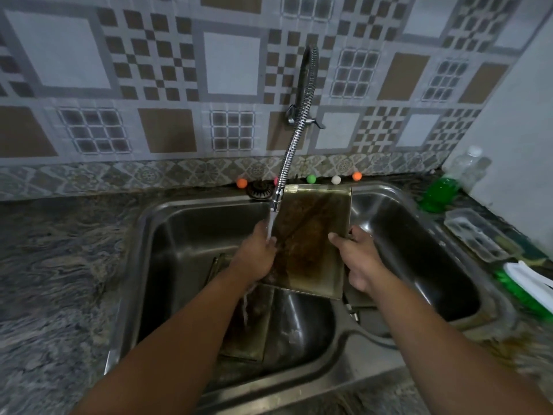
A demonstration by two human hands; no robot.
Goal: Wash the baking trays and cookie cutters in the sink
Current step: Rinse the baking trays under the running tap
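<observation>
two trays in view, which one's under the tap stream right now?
The raised baking tray, tilted over the divider, gripped on its right edge by the right hand; left hand rubs it under the water. The other tray lies low in the left basin.

Stained baking tray (311,244) tilted over sink (185,211) (wet)

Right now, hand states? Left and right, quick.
Left hand: flat on the tray under the tap stream, rubbing, gripping nothing.
Right hand: fingers curled round the tray's right edge, holding it tilted.
</observation>
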